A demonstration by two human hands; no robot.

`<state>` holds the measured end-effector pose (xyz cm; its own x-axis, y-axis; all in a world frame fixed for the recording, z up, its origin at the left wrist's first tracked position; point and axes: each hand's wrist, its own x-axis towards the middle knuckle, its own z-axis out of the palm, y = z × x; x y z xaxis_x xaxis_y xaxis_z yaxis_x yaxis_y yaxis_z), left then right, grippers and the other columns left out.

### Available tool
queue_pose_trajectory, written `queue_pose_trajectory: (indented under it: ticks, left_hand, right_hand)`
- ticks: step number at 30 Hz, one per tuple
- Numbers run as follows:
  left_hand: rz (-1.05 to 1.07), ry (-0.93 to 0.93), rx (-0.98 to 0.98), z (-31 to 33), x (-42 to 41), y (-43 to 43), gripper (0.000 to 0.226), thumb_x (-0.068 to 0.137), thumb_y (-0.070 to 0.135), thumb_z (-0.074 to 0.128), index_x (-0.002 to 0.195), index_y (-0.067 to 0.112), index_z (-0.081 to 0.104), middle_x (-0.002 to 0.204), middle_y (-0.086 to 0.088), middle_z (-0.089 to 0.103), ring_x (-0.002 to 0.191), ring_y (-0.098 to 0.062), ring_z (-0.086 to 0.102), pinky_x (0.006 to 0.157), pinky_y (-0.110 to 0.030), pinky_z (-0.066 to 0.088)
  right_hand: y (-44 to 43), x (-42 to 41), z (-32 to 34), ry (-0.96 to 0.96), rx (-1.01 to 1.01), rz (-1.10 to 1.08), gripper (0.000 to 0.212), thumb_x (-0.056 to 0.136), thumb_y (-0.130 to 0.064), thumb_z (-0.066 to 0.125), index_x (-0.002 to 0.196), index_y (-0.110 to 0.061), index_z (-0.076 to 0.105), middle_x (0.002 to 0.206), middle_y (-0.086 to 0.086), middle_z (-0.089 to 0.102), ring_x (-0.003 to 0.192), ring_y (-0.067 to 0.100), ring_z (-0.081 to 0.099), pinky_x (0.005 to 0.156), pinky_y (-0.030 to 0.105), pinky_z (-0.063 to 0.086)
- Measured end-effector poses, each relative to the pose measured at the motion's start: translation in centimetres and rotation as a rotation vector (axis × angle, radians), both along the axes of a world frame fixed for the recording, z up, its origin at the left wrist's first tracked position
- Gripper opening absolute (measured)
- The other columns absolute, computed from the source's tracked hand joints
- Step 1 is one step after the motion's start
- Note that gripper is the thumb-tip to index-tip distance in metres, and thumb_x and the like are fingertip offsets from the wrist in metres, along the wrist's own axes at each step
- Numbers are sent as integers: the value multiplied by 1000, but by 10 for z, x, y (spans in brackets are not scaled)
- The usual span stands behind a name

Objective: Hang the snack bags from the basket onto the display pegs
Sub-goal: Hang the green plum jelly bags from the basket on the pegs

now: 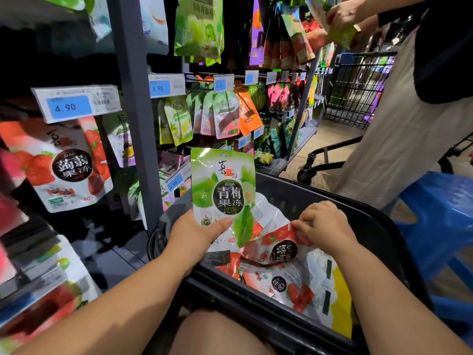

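Hands [194, 234] [325, 226] grip glossy, crinkled pouches [223, 185] [279, 248] — apparently foil.

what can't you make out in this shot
Head view:
- Green bag: lower left corner hidden by the left hand gripping it.
- Strawberry bag: right edge covered by the right hand pinching it.
- Basket: bags underneath hidden by the top ones.
- Price tag: small print blurred.

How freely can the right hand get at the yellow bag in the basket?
Probably yes: the yellow bag lies exposed just below the right hand. But that hand pinches a red bag and must drop it first.
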<state>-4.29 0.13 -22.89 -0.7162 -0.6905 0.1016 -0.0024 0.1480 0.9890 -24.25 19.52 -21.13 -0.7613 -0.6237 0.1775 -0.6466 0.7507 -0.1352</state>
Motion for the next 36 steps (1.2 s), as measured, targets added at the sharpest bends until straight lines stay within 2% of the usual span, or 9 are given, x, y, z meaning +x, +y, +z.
queue_pose_trajectory:
  ticks: [4,8,15,18,22,27,30,34,36]
  left_hand:
    - [15,65,44,0,0,1,31,80,17,79,108,25,68,99,14,73,92,-3,67,68,-9,48]
    - [97,136,163,0,-3,1,30,80,13,79,105,24,69,101,5,75,98,-16,70,88,-34,55]
    - [245,161,203,9,6,5,41,67,30,85,105,25,70,100,7,76,99,-20,70,95,-49,53]
    - [254,166,233,17,13,3,30,76,19,83,103,25,70,98,8,76,97,-18,70,94,-47,53]
    - [170,189,298,32,21,6,51,64,31,85,112,25,68,101,7,76,97,-20,71,92,-46,55]
    - [74,221,427,50,31,18,41,80,20,79,118,21,65,113,2,72,100,-13,68,81,-27,51]
    - [49,250,461,67,39,22,50,83,25,76,128,20,58,126,2,65,98,-8,64,89,-32,45]
    - [57,322,380,83,51,19,21,84,25,73,103,29,66,101,14,72,71,10,66,55,-8,47]
    - [77,347,348,92,62,14,30,78,27,78,105,31,66,101,15,72,77,10,65,62,-9,48]
  right_hand:
    - [-1,5,1,-161,54,-73,27,99,-50,46,86,-30,60,82,-7,66,84,18,62,68,30,47]
    - [2,0,-2,-139,12,-78,27,100,-46,46,87,-28,59,79,-8,63,79,19,58,64,31,44]
    - [9,-5,-4,-308,-643,-35,30,99,-26,57,69,-28,59,69,-4,61,71,17,55,65,34,40]
    - [9,9,8,-323,-871,-5,33,101,-18,54,69,-23,60,70,-1,59,67,11,53,63,26,40]
    - [3,40,42,-404,-1146,46,30,103,-19,47,77,-17,62,77,8,61,62,4,54,57,15,43]
    - [-21,82,83,-492,-1397,163,27,106,-16,40,86,-3,53,74,12,51,46,-5,49,45,8,40]
    - [-42,101,88,-565,-1392,187,29,106,-23,42,90,-4,56,82,15,58,61,4,57,55,16,46]
    - [-62,125,88,-572,-1303,212,29,105,-24,42,83,-11,57,79,9,58,69,14,53,56,16,43]
    - [-70,135,89,-575,-1289,233,29,104,-23,44,85,-9,60,75,5,57,65,8,52,55,12,42]
